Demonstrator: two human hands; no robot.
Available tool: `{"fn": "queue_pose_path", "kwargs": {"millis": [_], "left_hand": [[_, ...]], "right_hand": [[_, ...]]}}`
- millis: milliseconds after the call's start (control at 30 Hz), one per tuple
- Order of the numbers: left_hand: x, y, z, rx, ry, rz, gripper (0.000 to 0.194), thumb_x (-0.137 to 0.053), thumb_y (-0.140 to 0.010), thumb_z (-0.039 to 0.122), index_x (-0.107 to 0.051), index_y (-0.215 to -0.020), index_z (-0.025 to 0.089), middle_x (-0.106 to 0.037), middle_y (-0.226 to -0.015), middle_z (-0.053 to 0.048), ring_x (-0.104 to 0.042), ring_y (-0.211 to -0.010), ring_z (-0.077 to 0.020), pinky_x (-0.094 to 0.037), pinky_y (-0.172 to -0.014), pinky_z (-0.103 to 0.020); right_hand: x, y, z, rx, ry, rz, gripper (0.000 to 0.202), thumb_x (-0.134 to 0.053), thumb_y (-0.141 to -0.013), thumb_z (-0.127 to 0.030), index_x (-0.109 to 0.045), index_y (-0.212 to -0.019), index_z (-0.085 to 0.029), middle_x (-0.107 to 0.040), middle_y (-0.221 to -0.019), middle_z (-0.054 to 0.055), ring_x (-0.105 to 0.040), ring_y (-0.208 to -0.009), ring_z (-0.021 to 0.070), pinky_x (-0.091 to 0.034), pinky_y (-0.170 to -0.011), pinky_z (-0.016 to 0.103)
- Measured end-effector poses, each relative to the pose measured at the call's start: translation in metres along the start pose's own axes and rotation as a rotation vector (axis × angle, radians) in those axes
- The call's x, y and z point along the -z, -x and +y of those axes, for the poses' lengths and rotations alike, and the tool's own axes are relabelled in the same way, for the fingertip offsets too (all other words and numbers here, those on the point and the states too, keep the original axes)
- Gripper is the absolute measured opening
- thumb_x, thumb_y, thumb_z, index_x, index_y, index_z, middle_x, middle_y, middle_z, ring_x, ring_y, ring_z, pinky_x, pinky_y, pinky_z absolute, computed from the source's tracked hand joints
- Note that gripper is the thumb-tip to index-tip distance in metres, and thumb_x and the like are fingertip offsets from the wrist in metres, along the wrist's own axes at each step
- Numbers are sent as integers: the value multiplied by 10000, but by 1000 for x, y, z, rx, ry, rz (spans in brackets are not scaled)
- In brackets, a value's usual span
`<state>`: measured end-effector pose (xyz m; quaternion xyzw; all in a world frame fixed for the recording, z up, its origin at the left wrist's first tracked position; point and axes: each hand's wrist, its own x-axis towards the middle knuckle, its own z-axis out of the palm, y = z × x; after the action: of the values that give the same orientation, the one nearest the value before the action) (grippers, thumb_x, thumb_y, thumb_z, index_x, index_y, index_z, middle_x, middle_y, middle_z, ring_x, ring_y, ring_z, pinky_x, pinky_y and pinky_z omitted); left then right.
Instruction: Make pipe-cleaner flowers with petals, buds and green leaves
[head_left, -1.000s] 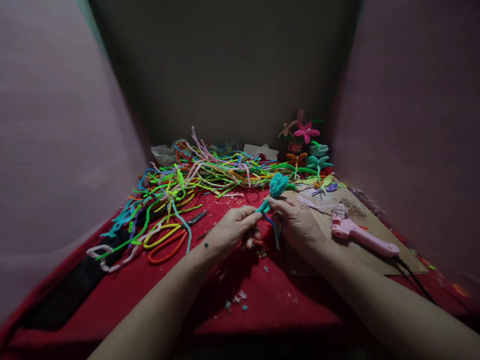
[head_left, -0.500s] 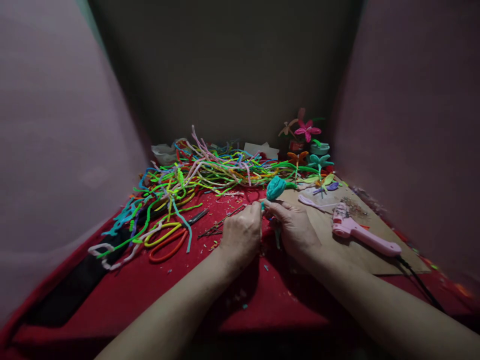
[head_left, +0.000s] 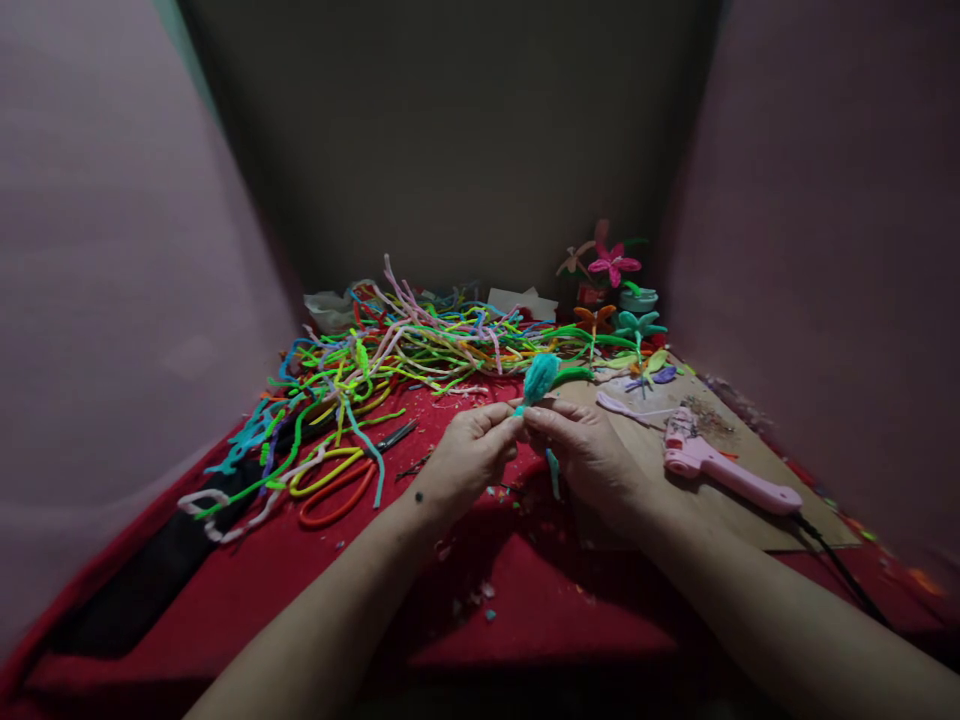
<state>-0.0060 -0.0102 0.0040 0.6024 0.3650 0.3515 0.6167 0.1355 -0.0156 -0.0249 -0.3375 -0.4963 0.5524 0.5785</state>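
Note:
A teal pipe-cleaner flower bud (head_left: 541,378) stands above my fingertips, tilted a little to the right. My left hand (head_left: 480,445) pinches the base of it between thumb and fingers. Close against it, my right hand (head_left: 577,435) is also closed on the bud's base, with the thumb on top. A short teal pipe-cleaner end (head_left: 553,474) hangs below the right hand. Just behind the bud lies a green pipe-cleaner piece (head_left: 574,375). What sits between the fingertips is mostly hidden.
A tangle of coloured pipe cleaners (head_left: 435,345) spreads across the back. Scissors (head_left: 337,490) lie to the left on the red cloth (head_left: 525,620). On the board (head_left: 637,510) at right rests a pink glue gun (head_left: 727,470). Finished flowers (head_left: 615,262) stand behind.
My left hand has rolled over, so its thumb and wrist now face up. The bud has turned and looks narrower, leaning right.

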Motion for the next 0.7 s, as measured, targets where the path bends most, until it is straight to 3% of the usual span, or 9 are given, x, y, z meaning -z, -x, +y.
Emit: {"fn": "queue_pose_path", "kwargs": {"millis": [133, 233, 467, 600, 700], "left_hand": [[4, 2, 0, 44, 182, -116, 220, -554, -793, 377, -530, -784, 158, -245, -488, 96, -151, -386, -24, -130, -376, -156], [7, 3, -2, 68, 283, -176, 212, -539, -810, 359, -514, -744, 159, -219, -454, 105, -130, -364, -21, -141, -357, -143], [10, 7, -4, 144, 461, -314, 183, -491, -843, 289, -532, -737, 146, -222, -452, 104, -120, -357, -24, -256, -353, -140], [10, 7, -2, 160, 444, -340, 190, -498, -833, 315, -520, -739, 152, -206, -454, 108, -107, -359, -26, -236, -350, -141], [7, 6, -2, 131, 267, -284, 231, -463, -839, 377, -508, -765, 163, -221, -463, 104, -112, -367, -36, -200, -362, -157]], "right_hand": [[1, -1, 0, -2, -50, -52, 124, -627, -738, -293, -640, -739, -170, -523, -666, -11, -403, -594, 101, -324, -601, 266], [0, -2, -1, -31, -115, -91, 113, -639, -726, -282, -641, -703, -172, -527, -634, -21, -405, -569, 90, -320, -579, 255], [2, -4, 2, -114, -256, -174, 169, -686, -691, -265, -677, -837, -181, -575, -641, -14, -441, -558, 81, -320, -539, 226], [3, -4, 6, -92, -254, -169, 151, -705, -678, -264, -678, -809, -194, -598, -652, -11, -468, -577, 90, -365, -599, 242], [3, -5, 7, -67, -219, -108, 135, -714, -664, -286, -667, -731, -179, -584, -630, -15, -465, -564, 88, -370, -591, 246]]}}
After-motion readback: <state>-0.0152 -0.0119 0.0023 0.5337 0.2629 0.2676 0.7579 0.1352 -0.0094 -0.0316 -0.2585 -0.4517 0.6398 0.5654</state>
